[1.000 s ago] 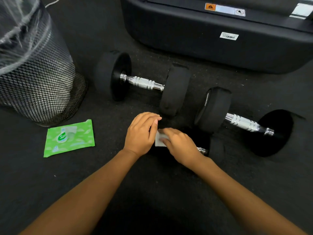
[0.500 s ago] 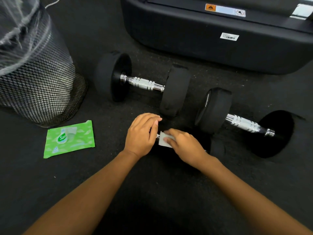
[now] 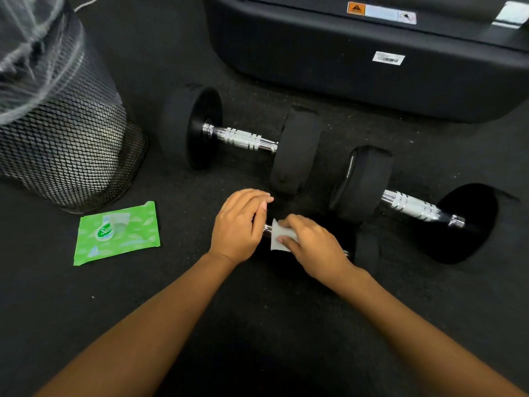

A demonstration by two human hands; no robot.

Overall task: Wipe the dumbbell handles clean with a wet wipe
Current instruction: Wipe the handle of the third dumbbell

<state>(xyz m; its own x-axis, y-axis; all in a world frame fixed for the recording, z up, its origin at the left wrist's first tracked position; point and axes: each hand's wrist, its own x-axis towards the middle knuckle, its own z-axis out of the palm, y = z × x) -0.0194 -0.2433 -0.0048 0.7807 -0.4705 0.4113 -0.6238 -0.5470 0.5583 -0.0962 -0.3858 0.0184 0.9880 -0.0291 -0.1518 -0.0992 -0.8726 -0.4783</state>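
Observation:
Three black dumbbells with chrome handles lie on the dark floor. The nearest, small dumbbell point(image 3: 367, 247) is mostly hidden under my hands. My left hand point(image 3: 239, 224) covers its left end and grips it. My right hand point(image 3: 310, 245) presses a folded white wet wipe point(image 3: 279, 239) around its handle, of which a short chrome piece shows between the hands. A larger dumbbell point(image 3: 243, 138) lies behind, and another dumbbell point(image 3: 409, 207) lies to the right; both handles are bare.
A green pack of wet wipes point(image 3: 117, 232) lies flat on the floor to the left. Behind it stands a black mesh bin point(image 3: 65, 150) with a plastic liner. A large black machine base point(image 3: 372, 75) fills the back.
My right hand has slid the wipe a little to the right along the small handle, baring a short chrome piece beside my left hand. The left hand has stayed in place.

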